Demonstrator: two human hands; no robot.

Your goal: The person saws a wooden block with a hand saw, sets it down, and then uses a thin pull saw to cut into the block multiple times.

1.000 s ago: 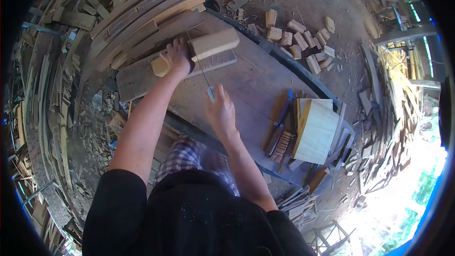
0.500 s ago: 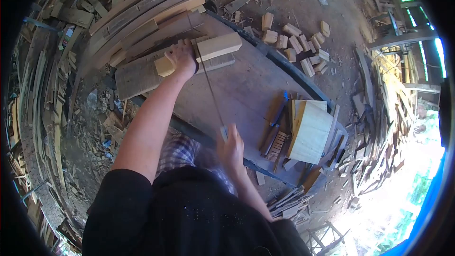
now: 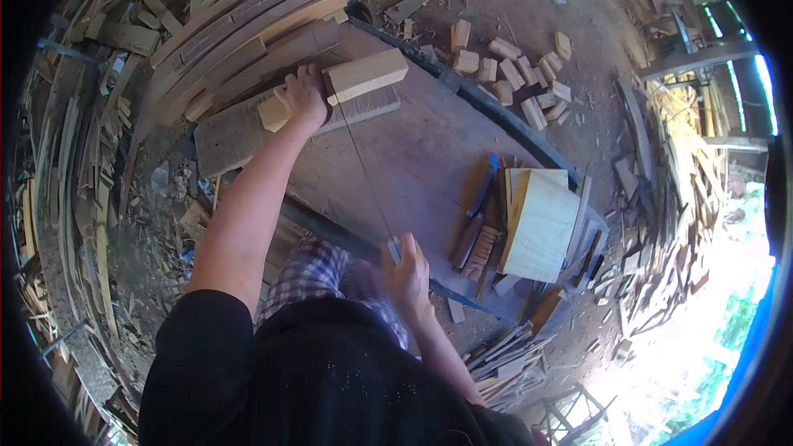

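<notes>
My left hand [image 3: 302, 101] is closed over a squared pale wooden block [image 3: 368, 74], fingers on its far side, pressing it down. Under the block lies a weathered grey board [image 3: 235, 137]. My right hand [image 3: 406, 271] is wrapped around the handle of a handsaw [image 3: 363, 167], low at the near edge of the workbench [image 3: 372, 149]. Seen edge-on, the thin blade runs up and left across the block, just right of my left hand. How deep the blade sits in the wood cannot be made out.
Long planks [image 3: 248, 16] are stacked at the bench's far left. On the right end lie a pale flat board [image 3: 541, 227] and a dark tool with a blue tip [image 3: 479, 198]. Several cut wood blocks [image 3: 516, 74] lie on the ground beyond the bench.
My right hand has moved a little toward my body, drawing the saw back along the block. My left hand stays on the block; the whole view has shifted slightly.
</notes>
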